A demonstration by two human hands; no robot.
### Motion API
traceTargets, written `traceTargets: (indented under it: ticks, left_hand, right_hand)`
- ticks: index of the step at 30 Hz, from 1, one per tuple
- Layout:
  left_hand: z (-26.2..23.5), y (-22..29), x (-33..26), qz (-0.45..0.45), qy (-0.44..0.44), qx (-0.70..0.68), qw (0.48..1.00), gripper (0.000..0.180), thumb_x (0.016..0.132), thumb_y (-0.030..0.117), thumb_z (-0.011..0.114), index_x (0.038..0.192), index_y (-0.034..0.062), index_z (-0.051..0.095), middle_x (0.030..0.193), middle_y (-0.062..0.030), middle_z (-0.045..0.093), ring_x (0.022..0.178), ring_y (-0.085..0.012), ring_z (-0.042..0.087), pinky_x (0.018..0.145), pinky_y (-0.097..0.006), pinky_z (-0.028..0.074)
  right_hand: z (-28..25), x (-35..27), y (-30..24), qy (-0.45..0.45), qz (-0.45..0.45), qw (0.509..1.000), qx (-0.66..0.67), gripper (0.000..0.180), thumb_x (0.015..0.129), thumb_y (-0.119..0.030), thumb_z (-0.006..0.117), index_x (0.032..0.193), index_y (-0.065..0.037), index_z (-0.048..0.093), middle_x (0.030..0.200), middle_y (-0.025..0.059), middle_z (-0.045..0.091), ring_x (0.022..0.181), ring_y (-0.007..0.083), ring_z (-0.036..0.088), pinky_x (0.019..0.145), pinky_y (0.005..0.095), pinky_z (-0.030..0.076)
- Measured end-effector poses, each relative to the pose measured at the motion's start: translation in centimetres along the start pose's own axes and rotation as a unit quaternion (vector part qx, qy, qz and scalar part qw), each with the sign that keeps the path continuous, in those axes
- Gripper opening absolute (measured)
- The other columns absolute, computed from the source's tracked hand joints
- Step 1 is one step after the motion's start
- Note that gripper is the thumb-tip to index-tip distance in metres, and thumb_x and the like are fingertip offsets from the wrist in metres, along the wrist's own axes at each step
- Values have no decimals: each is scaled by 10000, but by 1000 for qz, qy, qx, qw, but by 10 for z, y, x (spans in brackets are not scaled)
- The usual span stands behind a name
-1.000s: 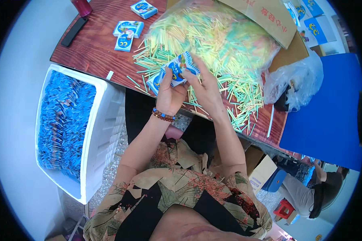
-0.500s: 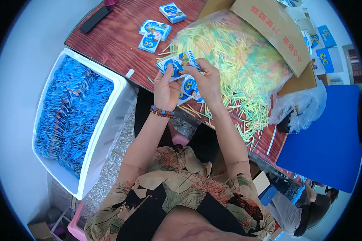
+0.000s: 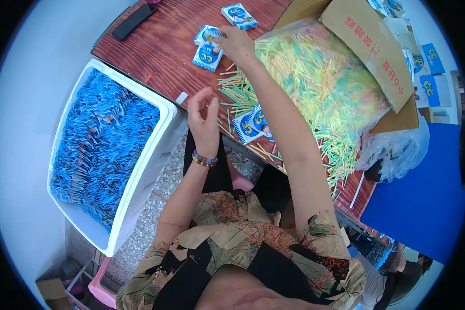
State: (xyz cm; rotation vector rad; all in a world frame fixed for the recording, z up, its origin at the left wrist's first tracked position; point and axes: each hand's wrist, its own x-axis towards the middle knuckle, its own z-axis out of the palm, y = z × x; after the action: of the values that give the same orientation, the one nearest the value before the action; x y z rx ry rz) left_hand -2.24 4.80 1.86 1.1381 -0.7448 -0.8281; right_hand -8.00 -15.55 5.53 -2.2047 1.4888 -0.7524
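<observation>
My right hand reaches over the far part of the table, fingertips pinched on a small blue-and-white packet above a small pile. Its fingers partly cover that packet. Another blue-and-white packet lies flat at the near side of the pile. My left hand is raised by the table's near edge, fingers loosely curled and apart, with nothing visible in it. Two overlapping packets lie at the table edge, partly behind my right forearm. Thin pastel sticks are scattered between.
A clear bag of pastel sticks spills from a cardboard box on the right. A white foam box full of blue packets stands left. A black phone-like object and a stack of packets lie farther back.
My hands have parted. The right one carried the packet away to the far pile, while the left drew back slightly and let go. The view shifted a little.
</observation>
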Motion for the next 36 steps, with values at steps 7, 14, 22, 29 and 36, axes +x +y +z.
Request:
traceTargets:
  ticks: [7,14,22,29,36]
  left_hand:
    - [15,0,-22,182,-114,441,872,393,744,293,745,1055,96,608,994,-70,573,1034,-273,486,907,-429,306]
    - [38,-12,-15,216,-151,529,807,363,697,342,782,900,111,589,938,-63,544,972,-277,484,851,-455,303]
    - [39,-12,-10,245,-202,443,838,202,775,223,737,799,77,598,756,-55,578,782,-192,540,793,-409,339]
    - [53,28,-36,-151,-236,-74,957,61,900,54,632,904,-3,654,928,-26,663,821,-46,607,683,-201,493]
    - [62,2,-63,-133,-188,-114,966,138,886,41,648,1004,-22,682,907,-26,683,775,-53,602,702,-214,478]
  right_hand:
    - [-47,-47,9,60,-48,997,31,278,868,-255,619,1093,-97,659,891,110,684,751,235,653,708,360,496]
    - [-115,-197,68,-26,81,985,151,216,886,-154,632,1033,1,662,865,52,655,783,109,584,702,250,464]
    - [-94,-242,77,166,95,959,211,298,872,-114,660,1150,-26,600,864,17,629,821,91,559,698,234,450]
    - [-103,-250,61,60,121,886,444,46,866,-68,670,870,-33,640,712,-53,586,641,3,461,565,189,356]
    - [-114,-273,56,74,159,860,480,163,837,-94,697,754,-10,584,662,-56,481,642,21,400,553,213,325]
